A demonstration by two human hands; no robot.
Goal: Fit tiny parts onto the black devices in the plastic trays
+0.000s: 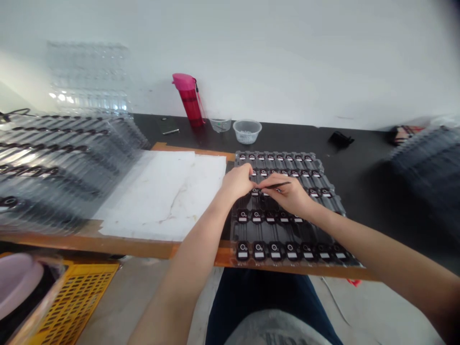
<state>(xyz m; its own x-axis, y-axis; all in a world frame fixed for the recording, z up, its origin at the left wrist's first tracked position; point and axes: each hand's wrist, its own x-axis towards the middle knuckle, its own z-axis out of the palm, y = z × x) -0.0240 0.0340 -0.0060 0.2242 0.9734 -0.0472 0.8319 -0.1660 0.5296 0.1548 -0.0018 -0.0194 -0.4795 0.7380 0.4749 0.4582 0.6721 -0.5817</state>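
A clear plastic tray lies before me, with rows of small black parts that each bear a ring and a white patch. My right hand is closed around dark, slim tweezers, their tip pointing left, low over the middle row. Close to that tip, my left hand bends its thumb and fingers at a black part in the tray. Whether the left fingers pinch anything is too small to make out. Both forearms reach in from below, and the right one covers part of the tray's right side.
White paper sheets lie left of the tray, beside stacked clear trays. Behind stand a pink bottle and two clear bowls, one holding small pieces. More stacked trays are at right. A yellow crate sits below left.
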